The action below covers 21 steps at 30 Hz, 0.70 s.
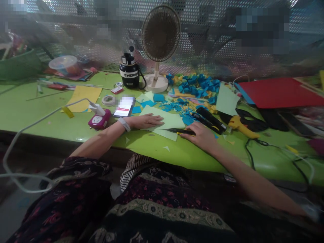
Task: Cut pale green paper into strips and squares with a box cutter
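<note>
My left hand (148, 120), with a pale band at the wrist, lies flat on a sheet of light green paper (172, 118) near the table's front edge. The fingers are stretched out and press the paper down. My right hand (199, 134) is closed around a black and yellow cutter knife (186, 131). Its dark front part reaches left along the sheet's lower edge, between the upper layer and a flap of green paper (165, 134) below. Small paper scraps lie in front. Part of the knife's handle is hidden by my fingers.
Around the hands are a phone (124, 107), a purple plug adapter (99, 119), a tape roll (108, 100), a black stapler (211, 119) and a yellow glue gun (241, 126). Farther back stand a fan (161, 33), a black flask (129, 74) and blue-yellow paper pieces (198, 86).
</note>
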Tool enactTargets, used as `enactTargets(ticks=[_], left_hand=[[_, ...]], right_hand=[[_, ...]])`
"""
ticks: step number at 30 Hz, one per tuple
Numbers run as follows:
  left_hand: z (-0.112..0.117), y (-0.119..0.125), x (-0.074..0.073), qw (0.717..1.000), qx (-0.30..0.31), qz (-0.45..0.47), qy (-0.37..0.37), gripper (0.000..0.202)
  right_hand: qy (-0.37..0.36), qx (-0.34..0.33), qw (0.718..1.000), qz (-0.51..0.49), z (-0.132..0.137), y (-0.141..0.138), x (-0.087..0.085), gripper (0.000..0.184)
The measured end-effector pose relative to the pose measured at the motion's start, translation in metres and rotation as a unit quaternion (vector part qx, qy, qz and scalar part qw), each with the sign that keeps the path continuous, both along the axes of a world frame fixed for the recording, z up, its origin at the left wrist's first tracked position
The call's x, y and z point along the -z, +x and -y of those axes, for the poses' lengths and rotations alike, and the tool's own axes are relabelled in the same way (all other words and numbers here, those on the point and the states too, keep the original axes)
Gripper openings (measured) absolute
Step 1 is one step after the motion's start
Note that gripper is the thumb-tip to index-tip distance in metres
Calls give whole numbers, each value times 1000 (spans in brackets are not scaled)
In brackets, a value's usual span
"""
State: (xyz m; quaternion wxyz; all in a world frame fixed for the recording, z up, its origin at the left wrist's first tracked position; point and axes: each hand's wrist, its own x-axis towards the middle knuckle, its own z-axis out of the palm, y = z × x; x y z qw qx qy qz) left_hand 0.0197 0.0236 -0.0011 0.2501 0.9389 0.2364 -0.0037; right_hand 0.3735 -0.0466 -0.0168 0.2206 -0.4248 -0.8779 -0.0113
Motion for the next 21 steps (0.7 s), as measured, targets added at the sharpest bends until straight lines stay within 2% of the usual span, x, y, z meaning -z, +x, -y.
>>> enactTargets(ticks=[9,15,18,21], left_hand=[[-2,0,8,999,-6,32,-2,50],[-5,-13,-8,993,-45,107,21,37],[-7,-29,-15,992,-67,104,-24,27],[-5,-39,-15,988,-84,108,-72,26]], right_hand=[[-8,-8,1000,3,6,0,-4,47],[-14,-15,1000,10,5,-1,-4,46],[-12,-14,1000,14,5,0,-3,46],[1,-4,1000,13,6,-2,-4,46]])
